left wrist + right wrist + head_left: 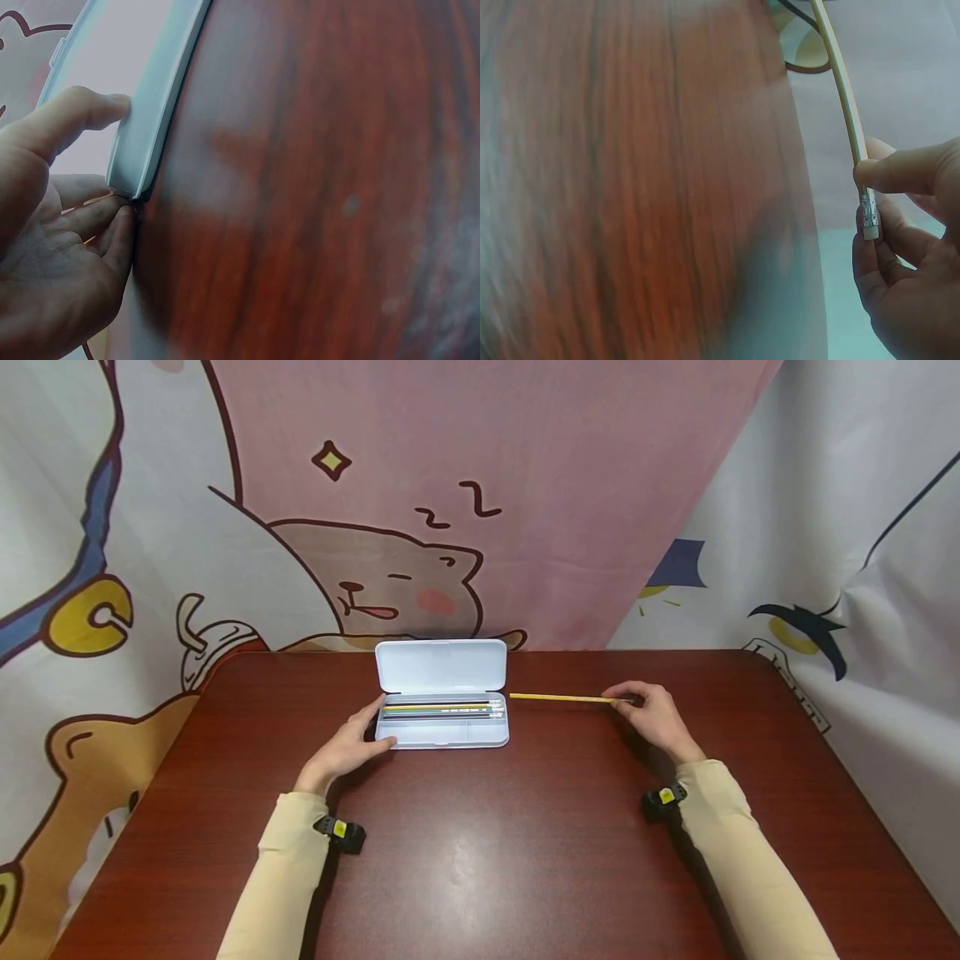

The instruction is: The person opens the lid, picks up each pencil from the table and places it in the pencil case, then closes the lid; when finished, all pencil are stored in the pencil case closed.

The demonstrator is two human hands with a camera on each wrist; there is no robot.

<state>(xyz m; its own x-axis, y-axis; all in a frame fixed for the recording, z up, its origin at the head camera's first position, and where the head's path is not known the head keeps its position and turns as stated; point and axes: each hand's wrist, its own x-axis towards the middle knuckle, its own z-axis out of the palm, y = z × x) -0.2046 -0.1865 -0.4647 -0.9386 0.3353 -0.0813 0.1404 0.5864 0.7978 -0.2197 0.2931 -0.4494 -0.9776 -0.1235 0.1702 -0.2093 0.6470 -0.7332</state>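
An open white pencil case (pixel 442 737) stands on the table, its lid (pixel 442 667) raised at the back. Several pencils (pixel 442 709) lie lengthwise inside it. My left hand (pixel 347 748) grips the case's left end; in the left wrist view the thumb (pixel 105 109) lies over the front rim and the other fingers touch the end wall. To the right of the case, my right hand (pixel 654 717) pinches a yellow pencil (pixel 558 697) near its eraser end. The pencil points left, its far tip close to the case. The right wrist view shows its silver ferrule and pale eraser (pixel 870 225).
The dark red-brown wooden table (pixel 480 843) spreads around both hands. A cloth (pixel 570 510) printed with cartoon animals hangs behind its back edge and along the sides. Each wrist wears a small black camera.
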